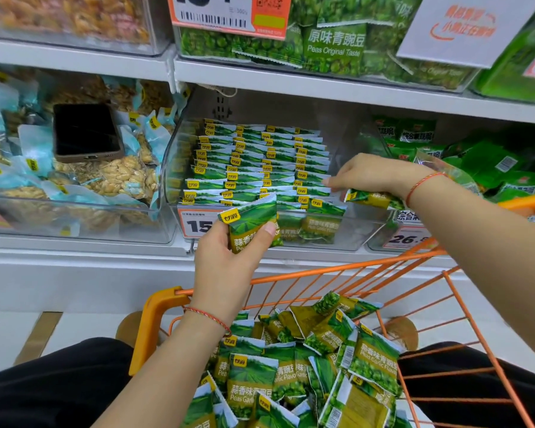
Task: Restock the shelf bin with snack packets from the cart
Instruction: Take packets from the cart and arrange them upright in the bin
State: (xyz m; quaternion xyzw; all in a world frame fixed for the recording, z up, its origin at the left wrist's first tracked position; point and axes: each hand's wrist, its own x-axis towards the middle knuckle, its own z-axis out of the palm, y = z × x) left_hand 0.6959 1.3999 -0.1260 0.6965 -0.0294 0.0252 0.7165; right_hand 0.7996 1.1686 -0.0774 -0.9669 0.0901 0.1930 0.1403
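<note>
1. Your left hand (226, 257) is gripping one garlic pea packet (250, 220), thumb on the front and fingers curling behind, holding it upright just in front of the clear shelf bin (346, 236) at about 12 o'clock from the cart.
2. Your right hand (371, 174) is reaching over the bin's right side at 2 o'clock, fingers pointing left onto the rows. A second packet (374, 197) is lying under the palm; fingers are curling round it, though the grip is partly hidden.
3. The packet rows (260, 162) are standing on edge in the bin, four columns wide, filling it from back to near the front wall.
4. The orange wire cart (346, 273) is sitting at 6 o'clock between your knees, holding a loose pile of packets (306, 366).
5. A price tag (195, 223) is showing on the bin's front, partly behind the left-hand packet.
6. A dark phone (85, 131) is lying on the peanut packs (115, 177) in the bin at 10 o'clock.
7. Original-taste pea bags (334, 47) are sitting on the shelf above, at 12 o'clock.
8. Red string bracelets are showing on both wrists.
</note>
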